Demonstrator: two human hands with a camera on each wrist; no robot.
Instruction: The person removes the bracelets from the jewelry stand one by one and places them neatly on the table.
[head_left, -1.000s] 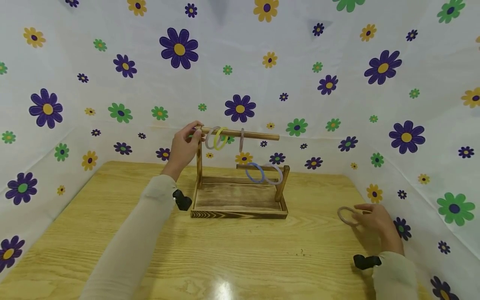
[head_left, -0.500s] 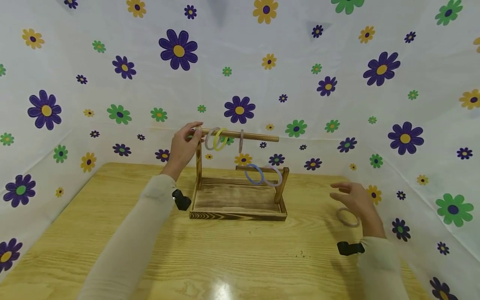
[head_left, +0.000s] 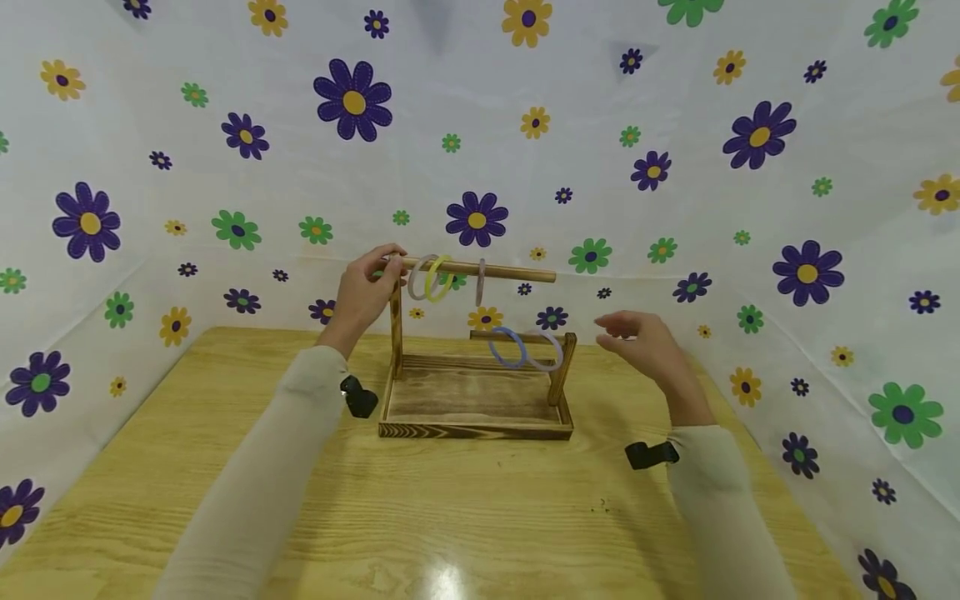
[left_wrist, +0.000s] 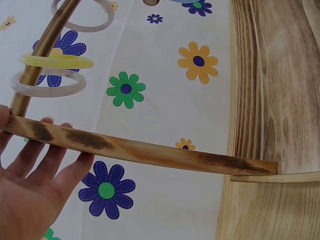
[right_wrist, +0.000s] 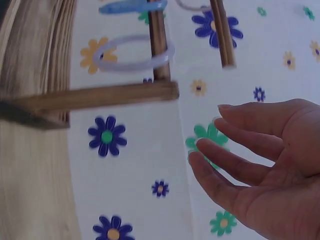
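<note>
Here, the left hand grips the tall post of a wooden rack on the counter, with five rings hung along two bars. The right hand hovers near the shorter post, fingers released and slightly curved.

The rack is dark-streaked wood, the tabletop glossy wood-grain, the yellow ring smooth, plastic-looking.

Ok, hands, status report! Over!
Left hand gripping brown wooden rack. Right hand empty. Round yellow ring hangs on upper wooden bar. Nothing visibly blocking right hand.
</note>
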